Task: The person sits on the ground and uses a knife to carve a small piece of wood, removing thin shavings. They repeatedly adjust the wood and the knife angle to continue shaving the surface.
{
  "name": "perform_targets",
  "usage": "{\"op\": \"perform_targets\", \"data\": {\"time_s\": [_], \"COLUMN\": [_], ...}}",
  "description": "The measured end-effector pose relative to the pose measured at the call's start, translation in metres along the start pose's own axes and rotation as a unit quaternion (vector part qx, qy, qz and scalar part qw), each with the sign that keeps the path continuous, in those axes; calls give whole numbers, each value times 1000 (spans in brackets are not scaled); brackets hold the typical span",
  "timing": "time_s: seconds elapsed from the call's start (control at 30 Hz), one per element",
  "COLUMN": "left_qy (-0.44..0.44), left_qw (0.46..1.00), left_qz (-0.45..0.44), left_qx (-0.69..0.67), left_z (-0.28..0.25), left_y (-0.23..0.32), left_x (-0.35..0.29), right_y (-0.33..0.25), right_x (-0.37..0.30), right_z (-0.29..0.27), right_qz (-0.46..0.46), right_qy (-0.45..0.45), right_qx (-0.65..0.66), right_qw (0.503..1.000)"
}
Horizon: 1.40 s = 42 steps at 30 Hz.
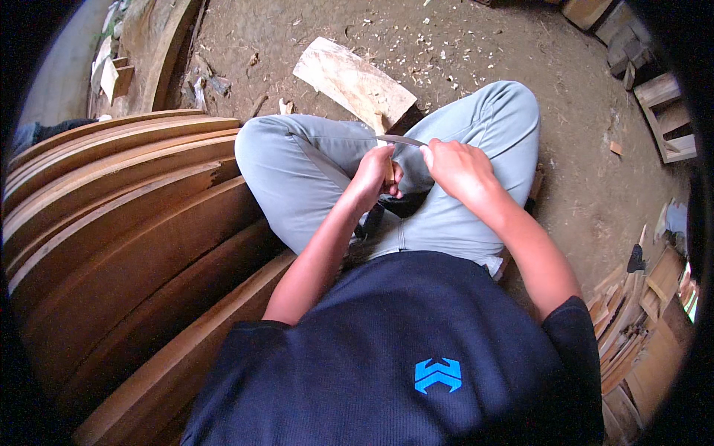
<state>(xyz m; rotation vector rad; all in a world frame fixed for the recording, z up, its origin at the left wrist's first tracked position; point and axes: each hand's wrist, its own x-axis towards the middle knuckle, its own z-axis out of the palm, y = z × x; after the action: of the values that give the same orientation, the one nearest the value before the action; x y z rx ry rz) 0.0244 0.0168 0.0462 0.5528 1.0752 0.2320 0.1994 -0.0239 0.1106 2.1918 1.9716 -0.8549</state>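
Above my lap, my left hand (377, 175) is closed around a small pale piece of wood (390, 173), part of which shows between the thumb and fingers. My right hand (460, 169) grips a knife, its handle hidden in the fist. The knife's blade (402, 140) points left and lies across the upper end of the wood, close to my left thumb. Just past my hands, a thick, light-coloured wooden block (349, 80) rests on the dirt floor between my bent knees.
Long curved-looking boards (126, 215) are stacked along my left side. Pale wood chips (442, 52) are scattered over the dirt floor (573, 149) ahead. Wooden frames (669, 119) stand at the far right, and a pile of wood scraps (632, 327) lies at the near right.
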Motion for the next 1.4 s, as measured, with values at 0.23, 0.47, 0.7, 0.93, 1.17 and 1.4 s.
{"op": "perform_targets", "data": {"time_s": [0.23, 0.47, 0.7, 0.93, 1.17, 1.4], "left_qy": [15, 18, 69, 121, 145, 142], "left_qw": [999, 997, 990, 991, 989, 990], "left_qz": [-11, 25, 4, 16, 16, 15], "left_qx": [-28, -67, -123, -55, -21, -19], "left_z": [1, -1, 7, 16, 21, 19], "left_y": [-5, -20, -20, -23, -25, -23], "left_x": [1, 9, 9, 14, 15, 19], "right_y": [1, 3, -4, -21, -20, -34], "right_x": [-1, -4, -6, -10, -6, -8], "right_z": [8, 27, 38, 41, 68, 89], "right_qz": [-19, -39, -26, 43, 76, 138], "right_qy": [6, 73, 87, 64, 98, 139], "right_qx": [-19, -62, -86, -119, -161, -220], "right_qw": [1000, 995, 992, 990, 979, 955]}}
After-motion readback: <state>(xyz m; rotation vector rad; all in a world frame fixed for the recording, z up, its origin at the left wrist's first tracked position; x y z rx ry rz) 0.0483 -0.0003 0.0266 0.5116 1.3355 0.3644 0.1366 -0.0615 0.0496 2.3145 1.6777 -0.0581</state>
